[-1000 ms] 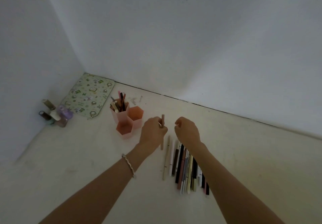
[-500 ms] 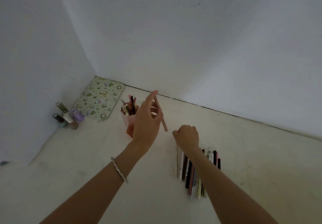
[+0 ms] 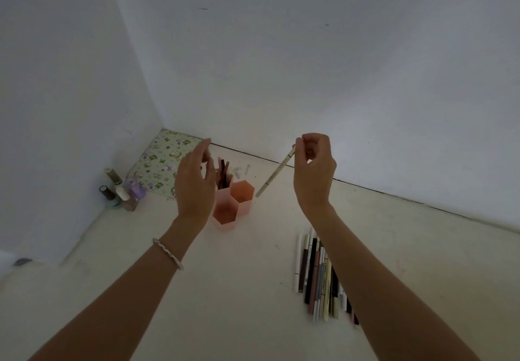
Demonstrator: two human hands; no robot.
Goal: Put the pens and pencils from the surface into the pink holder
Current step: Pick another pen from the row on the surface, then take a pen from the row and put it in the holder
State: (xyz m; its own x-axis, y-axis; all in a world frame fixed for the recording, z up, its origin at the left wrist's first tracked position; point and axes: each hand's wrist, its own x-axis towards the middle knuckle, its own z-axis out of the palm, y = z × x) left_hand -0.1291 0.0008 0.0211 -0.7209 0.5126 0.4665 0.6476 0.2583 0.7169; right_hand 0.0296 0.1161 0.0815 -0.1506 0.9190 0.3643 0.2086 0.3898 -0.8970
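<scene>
Two hands up: right hand [image 3: 313, 169] pinches cream pen [image 3: 277, 171] by its top, tip angled toward pink holder [image 3: 233, 206] for dropping in, left hand [image 3: 194, 183] open-fingered, empty above it, remaining pens [image 3: 319, 273] on surface.

A pale, scuffed surface [image 3: 239, 290] runs into the corner where two white walls meet. On it stands the pink holder [image 3: 233, 206], three hexagonal cups joined together, the far one holding pens. A row of pens and pencils [image 3: 318, 276] lies side by side, well apart to its right. In the corner lies a patterned mat [image 3: 160, 161], with small bottles [image 3: 121, 192] clustered just beside it.
</scene>
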